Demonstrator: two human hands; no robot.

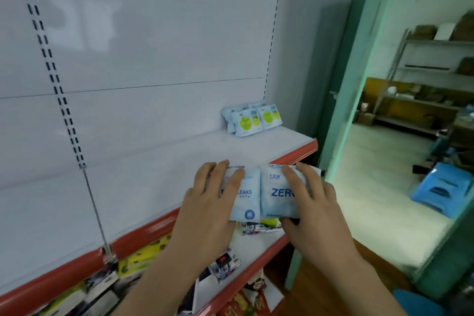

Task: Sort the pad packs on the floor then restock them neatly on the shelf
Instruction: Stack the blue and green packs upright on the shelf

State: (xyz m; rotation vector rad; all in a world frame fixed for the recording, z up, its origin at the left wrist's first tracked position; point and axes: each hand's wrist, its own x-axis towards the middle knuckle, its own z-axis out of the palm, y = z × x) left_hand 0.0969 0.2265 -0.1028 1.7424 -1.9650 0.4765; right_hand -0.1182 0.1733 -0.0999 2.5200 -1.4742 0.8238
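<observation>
Left hand: left hand (209, 202) sits at lower centre of the frame, fingers curled over the top edge of the left pack (243, 195), thumb under its lower edge, so it grips that pack.
Right hand: right hand (311, 202) is just right of centre, fingers curled over the top of the right pack (278, 195), thumb at its bottom corner, gripping it.
Held packs: two pale blue pad packs, side by side and touching at their inner edges, upright, held above the red front lip of the shelf (154, 161); blue print reads "LEAKS" on the left one and "ZERO" in part on the right one.
Shelved packs: a small cluster of pale blue packs with green marks (252, 118) stands upright at the back right of the shelf, against the white back panel, centre right of the frame.
Lower shelf: lower shelf (259, 241) holds mixed printed packets, partly hidden by the hands.
Stool: blue stool (442, 187) at right, on the floor beyond the doorway.
</observation>
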